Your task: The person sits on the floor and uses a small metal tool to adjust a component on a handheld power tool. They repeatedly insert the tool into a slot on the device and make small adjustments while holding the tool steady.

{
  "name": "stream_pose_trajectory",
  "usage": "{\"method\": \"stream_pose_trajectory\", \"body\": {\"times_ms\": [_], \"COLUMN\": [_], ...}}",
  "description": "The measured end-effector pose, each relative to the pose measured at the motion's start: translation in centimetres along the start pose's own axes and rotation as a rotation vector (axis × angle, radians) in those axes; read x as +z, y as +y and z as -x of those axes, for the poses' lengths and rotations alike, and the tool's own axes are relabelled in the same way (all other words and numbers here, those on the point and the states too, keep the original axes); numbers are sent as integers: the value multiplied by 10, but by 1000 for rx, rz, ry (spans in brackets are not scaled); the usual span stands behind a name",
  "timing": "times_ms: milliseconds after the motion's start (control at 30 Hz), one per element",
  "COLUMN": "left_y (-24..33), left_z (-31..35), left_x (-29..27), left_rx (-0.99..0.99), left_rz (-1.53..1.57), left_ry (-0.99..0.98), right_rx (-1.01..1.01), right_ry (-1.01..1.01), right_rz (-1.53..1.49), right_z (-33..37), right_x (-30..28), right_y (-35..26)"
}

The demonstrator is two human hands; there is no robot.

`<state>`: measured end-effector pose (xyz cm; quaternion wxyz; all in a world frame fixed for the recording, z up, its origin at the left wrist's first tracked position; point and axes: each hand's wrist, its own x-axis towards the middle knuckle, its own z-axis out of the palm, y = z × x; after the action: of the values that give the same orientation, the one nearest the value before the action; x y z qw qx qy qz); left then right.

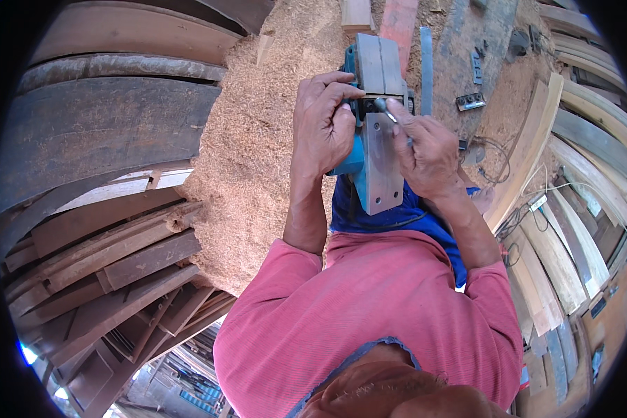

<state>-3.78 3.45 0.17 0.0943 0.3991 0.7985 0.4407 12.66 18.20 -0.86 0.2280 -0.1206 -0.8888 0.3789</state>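
Observation:
An electric planer (pixel 382 167) with a teal body lies upside down over my lap, its flat metal sole facing up. My left hand (pixel 323 124) grips its left side, with fingertips bent over the edge by the cutter slot (pixel 369 106). In my right hand (pixel 428 150) is a small metal tool with a round end (pixel 381 104), pinched between thumb and fingers. Its tip is at the slot between the two sole plates; whether it touches a bolt there is hidden. The exact kind of tool is too small to tell.
Wood shavings (pixel 251 174) cover the ground. Just right of the planer lies a long thin metal strip (pixel 426 70). A small metal block with holes (pixel 471 102) sits farther right, near a coiled cable (pixel 491 157). Stacked planks stand at left (pixel 111 122) and right (pixel 557 258).

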Motion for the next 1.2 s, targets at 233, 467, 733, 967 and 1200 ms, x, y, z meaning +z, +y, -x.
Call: {"method": "stream_pose_trajectory", "body": {"times_ms": [233, 467, 733, 967, 1200], "left_y": [-1, -4, 2, 12, 19], "left_z": [1, 1, -3, -9, -5], "left_x": [2, 2, 7, 5, 9], "left_rx": [19, 12, -237, -298, -220], "left_rz": [20, 55, 10, -70, -141], "left_ry": [16, 24, -105, -185, -159], "right_rx": [-23, 43, -101, -209, 174], "right_ry": [49, 17, -122, -183, -252], "right_rz": [-12, -25, 182, 294, 45], "right_z": [-4, 2, -9, -31, -32], "right_x": [5, -5, -26, -33, -27], "right_y": [3, 0, -3, -6, -14]}}
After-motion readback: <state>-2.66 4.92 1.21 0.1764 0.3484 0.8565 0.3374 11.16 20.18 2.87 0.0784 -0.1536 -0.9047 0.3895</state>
